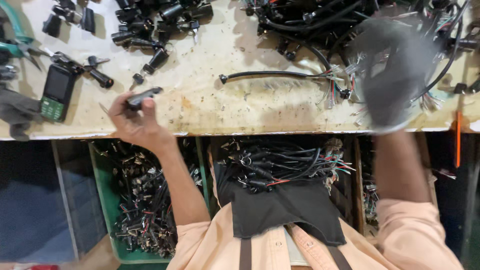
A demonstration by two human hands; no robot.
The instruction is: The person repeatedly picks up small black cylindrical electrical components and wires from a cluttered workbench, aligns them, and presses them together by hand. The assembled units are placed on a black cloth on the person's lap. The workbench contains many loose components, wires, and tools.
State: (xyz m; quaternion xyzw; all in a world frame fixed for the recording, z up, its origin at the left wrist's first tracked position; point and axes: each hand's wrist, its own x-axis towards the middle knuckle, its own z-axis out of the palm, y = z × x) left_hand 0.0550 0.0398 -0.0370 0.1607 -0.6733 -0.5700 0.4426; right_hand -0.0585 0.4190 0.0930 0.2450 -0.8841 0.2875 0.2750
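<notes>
Spanning the view, stained workbench

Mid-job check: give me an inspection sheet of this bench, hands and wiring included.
Surface: worn cream bench top, stained and speckled.
Job's things: small black switch part in the left hand.
Clutter: pile of black cylindrical switches; green keypad phone; teal-handled pliers.
Hands: left bare, gripping; right hand in a grey glove, blurred, over the wires.
Cables: black cable with coloured wire ends; tangled black harnesses; a bundle on the lap.
Surroundings: green crate of parts below.
</notes>
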